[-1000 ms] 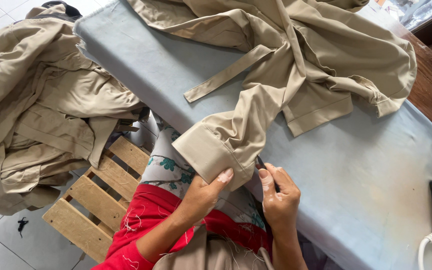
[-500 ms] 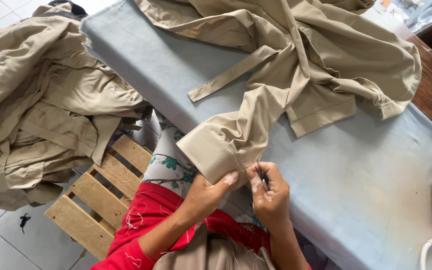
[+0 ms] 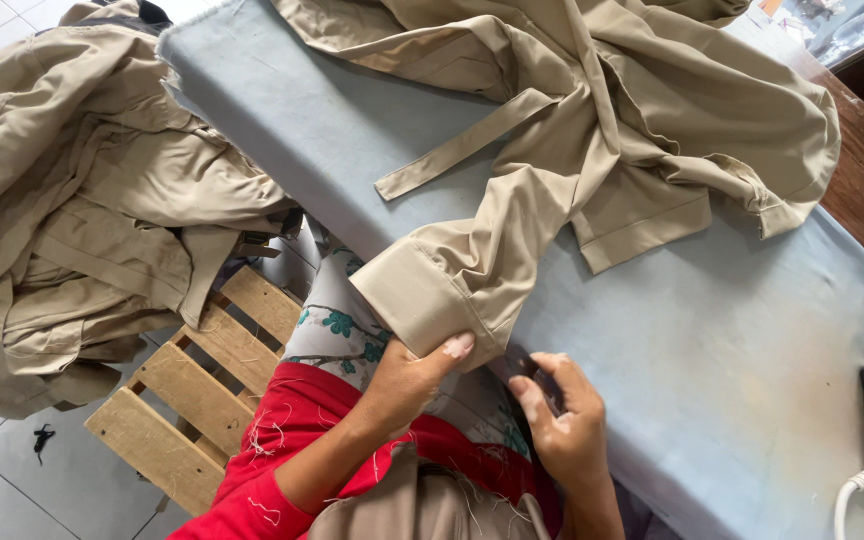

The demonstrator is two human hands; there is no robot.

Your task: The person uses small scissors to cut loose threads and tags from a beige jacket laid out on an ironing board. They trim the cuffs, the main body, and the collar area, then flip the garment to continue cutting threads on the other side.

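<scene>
At the near edge of the grey padded worktop [image 3: 712,330], the left hand [image 3: 407,380] pinches the cuff [image 3: 422,295] of a khaki garment [image 3: 632,130] spread across it. Just beside it, the right hand [image 3: 562,420] curls closed around a small dark tool, too hidden to identify. Clear packages [image 3: 832,25] sit blurred at the far right corner.

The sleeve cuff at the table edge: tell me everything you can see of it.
The cuff is khaki woven cloth, a flat stitched band ending a creased sleeve. It hangs over the near edge of the grey padded table. The left hand pinches its lower edge, thumb on top; the right hand is beside it, apart.
</scene>
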